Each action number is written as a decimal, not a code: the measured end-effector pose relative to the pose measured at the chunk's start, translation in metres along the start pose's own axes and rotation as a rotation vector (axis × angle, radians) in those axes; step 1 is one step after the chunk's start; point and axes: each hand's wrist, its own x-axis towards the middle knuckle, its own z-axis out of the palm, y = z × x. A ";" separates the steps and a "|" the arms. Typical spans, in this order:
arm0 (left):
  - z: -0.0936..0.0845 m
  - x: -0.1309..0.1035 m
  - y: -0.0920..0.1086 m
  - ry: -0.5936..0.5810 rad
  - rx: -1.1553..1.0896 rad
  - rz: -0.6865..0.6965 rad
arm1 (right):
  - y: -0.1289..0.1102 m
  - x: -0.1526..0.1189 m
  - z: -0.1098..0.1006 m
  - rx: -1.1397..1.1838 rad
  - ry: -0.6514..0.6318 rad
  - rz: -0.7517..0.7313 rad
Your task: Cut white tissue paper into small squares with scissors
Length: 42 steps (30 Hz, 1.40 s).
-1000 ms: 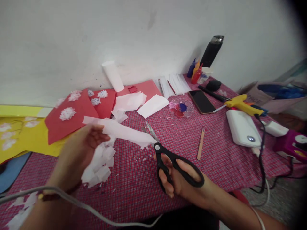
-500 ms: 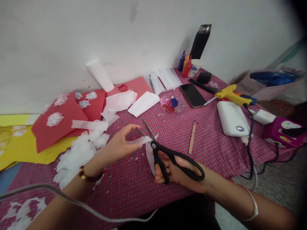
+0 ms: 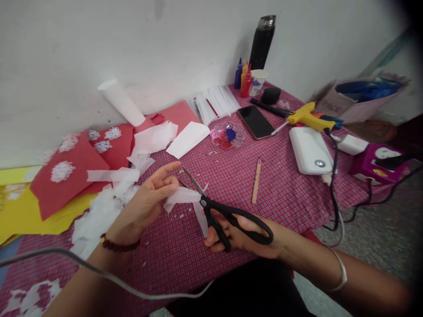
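Observation:
My right hand (image 3: 234,233) holds the black-handled scissors (image 3: 239,215), fingers in the loops, blades partly apart and pointing up and left. A strip of thin white paper (image 3: 185,196) runs from the fingers of my left hand (image 3: 152,196) to the scissors' pivot. My left thumb and curled fingers pinch its left end, while the index finger reaches toward the blade tips. Another white piece (image 3: 200,218) hangs below the pivot, beside my right fingers. Tiny white scraps lie on the checked cloth beneath.
Left are piled white paper pieces (image 3: 95,215), red sheets (image 3: 66,176) and a yellow sheet (image 3: 53,218). Behind are a paper roll (image 3: 122,103) and paint tray (image 3: 228,135). Rightward lie a wooden stick (image 3: 256,181), phone (image 3: 256,122), glue gun (image 3: 307,118) and power bank (image 3: 310,150). A cable (image 3: 109,277) crosses in front.
My left thumb and fingers have curled inward around the strip, and the index finger has straightened. The scissors stay in my right hand. The whole view has shifted slightly.

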 end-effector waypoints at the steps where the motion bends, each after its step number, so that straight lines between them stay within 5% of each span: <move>1: 0.000 0.000 0.001 0.018 -0.005 0.015 | 0.000 -0.001 0.001 -0.020 0.003 0.001; 7: 0.008 0.003 0.002 0.137 0.028 0.096 | -0.001 0.000 0.007 -0.024 0.066 -0.008; 13: 0.014 0.000 0.008 0.165 0.212 0.182 | -0.004 0.002 0.009 0.133 -0.076 0.108; 19: 0.015 0.000 0.017 0.195 0.305 0.206 | -0.005 0.001 0.007 0.147 -0.085 0.158; 25: 0.027 -0.022 0.010 0.257 0.364 -0.045 | -0.009 -0.007 0.004 0.008 0.014 0.106; 31: 0.026 -0.037 -0.019 -0.122 0.143 -0.398 | -0.030 -0.021 0.017 -0.320 -0.019 0.080; 37: 0.032 -0.048 -0.012 -0.192 0.263 -0.369 | -0.047 -0.028 0.034 -0.628 -0.112 0.089; 42: 0.043 -0.058 -0.012 -0.126 0.212 -0.435 | -0.054 -0.037 0.041 -0.884 -0.078 0.147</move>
